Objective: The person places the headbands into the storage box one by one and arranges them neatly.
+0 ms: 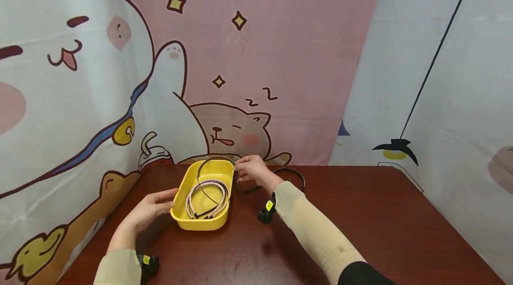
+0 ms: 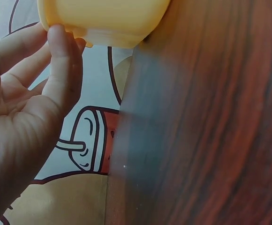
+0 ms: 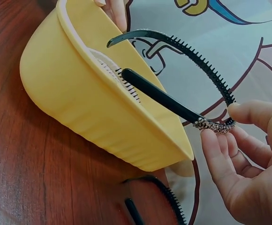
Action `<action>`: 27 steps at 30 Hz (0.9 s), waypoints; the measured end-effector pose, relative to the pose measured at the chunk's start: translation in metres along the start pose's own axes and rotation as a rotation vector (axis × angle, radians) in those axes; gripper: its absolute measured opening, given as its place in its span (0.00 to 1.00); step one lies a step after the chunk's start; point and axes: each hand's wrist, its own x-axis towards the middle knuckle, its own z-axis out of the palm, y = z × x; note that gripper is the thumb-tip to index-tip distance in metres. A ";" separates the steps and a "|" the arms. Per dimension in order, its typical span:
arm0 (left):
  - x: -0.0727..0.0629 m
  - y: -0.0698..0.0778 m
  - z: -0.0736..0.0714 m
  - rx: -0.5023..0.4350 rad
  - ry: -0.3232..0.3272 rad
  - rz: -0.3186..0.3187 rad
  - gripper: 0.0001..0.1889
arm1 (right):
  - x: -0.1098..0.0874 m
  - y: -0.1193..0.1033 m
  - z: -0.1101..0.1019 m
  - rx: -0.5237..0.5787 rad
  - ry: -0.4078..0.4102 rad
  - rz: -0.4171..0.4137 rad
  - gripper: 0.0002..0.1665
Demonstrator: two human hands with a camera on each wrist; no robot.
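Observation:
A yellow plastic tub stands on the table at left centre in the head view. My left hand grips its left rim, thumb and fingers at the wall, as the left wrist view also shows. My right hand pinches a black toothed headband at its rhinestone-covered part. The headband's two ends point into the tub, over its opening. Inside the tub lie pale pink headbands with dark teeth, partly hidden by the tub wall in the right wrist view.
Another black toothed headband lies on the table beyond my right forearm. The brown wooden table reaches back to a cartoon-printed cloth. Dark wrist cameras sit on both my wrists.

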 end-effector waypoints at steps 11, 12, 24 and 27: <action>0.001 0.000 -0.003 -0.003 -0.011 0.015 0.30 | -0.001 -0.002 0.013 -0.002 -0.019 -0.003 0.14; 0.001 0.000 -0.002 -0.002 -0.014 0.017 0.30 | -0.001 -0.002 0.014 0.001 -0.019 0.000 0.13; 0.001 -0.002 -0.001 0.008 -0.011 0.023 0.29 | -0.005 -0.001 0.021 -0.014 -0.015 0.004 0.12; 0.000 -0.001 -0.001 0.009 -0.009 0.029 0.30 | -0.006 -0.002 0.023 -0.017 -0.011 0.007 0.12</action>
